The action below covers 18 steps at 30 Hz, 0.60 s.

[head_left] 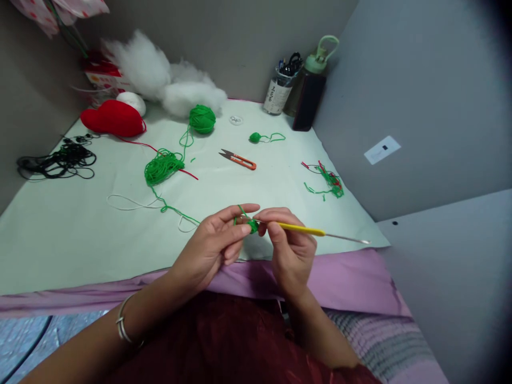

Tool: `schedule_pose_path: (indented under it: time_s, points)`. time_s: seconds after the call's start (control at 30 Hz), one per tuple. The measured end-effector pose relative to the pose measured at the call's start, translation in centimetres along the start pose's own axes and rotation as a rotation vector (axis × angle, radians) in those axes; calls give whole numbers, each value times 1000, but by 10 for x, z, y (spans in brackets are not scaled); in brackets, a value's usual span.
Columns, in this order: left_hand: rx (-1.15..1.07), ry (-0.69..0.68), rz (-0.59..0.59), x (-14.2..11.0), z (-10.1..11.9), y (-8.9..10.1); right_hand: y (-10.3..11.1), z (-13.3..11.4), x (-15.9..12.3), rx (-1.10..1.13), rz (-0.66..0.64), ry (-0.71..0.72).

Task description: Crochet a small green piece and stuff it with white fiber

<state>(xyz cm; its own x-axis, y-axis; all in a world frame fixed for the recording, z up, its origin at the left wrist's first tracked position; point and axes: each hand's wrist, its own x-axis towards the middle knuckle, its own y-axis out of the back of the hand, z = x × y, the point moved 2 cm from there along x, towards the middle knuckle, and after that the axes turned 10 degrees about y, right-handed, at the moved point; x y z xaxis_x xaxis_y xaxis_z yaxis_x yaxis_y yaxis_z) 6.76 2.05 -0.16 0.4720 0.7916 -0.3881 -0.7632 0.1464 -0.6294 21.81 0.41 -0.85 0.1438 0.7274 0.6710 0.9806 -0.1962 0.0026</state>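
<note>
My left hand (pixel 218 237) pinches a small green crochet piece (pixel 253 226) between thumb and fingers, with green yarn running over its raised index finger. In my right hand (pixel 294 250) is a yellow-handled crochet hook (pixel 302 229), held like a pen; one end points into the green piece and the other metal end sticks out to the right. From my left hand the working strand trails back to a loose heap of green yarn (pixel 163 166), which links on to a green yarn ball (pixel 202 119). Fingertips hide the exact stitch at the hook's tip.
Orange thread snips (pixel 238 159) lie mid-table, near a small green crocheted piece (pixel 255 137). Yarn scraps (pixel 331 181) are at the right, black yarn (pixel 60 160) at the left. Behind stand red yarn (pixel 114 118), white stuffing (pixel 148 69), a pen cup (pixel 278 93) and a bottle (pixel 316 66).
</note>
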Motion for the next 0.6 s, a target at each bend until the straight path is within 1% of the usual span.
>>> schedule_pose_path:
  time_s: [0.07,0.13,0.2,0.23,0.27,0.3,0.33,0.43,0.5,0.6]
  points:
    - [52,-43,32,1,-3,0,-1,-1,-2,-98,-28,58]
    - [55,-69,55,2,-5,1,-2,-3,-6,-232,-76,159]
    - [8,-22,31,3,-6,2,-1,-5,-10,-379,-143,292]
    - [-25,21,5,3,-6,2,-1,-5,-11,-425,-170,333]
    - [-57,61,-18,4,-5,3,0,-6,-11,-434,-172,342]
    - [-86,89,-32,4,-4,3,2,-5,-10,-401,-145,313]
    - [-107,98,-37,4,-3,4,4,-4,-8,-331,-99,246]
    - [-115,34,-3,4,1,6,6,0,-3,-40,35,-9]
    - [-63,-10,12,4,1,5,3,0,0,68,26,-87]
    - [10,-42,14,3,-3,3,1,0,-1,67,-10,-110]
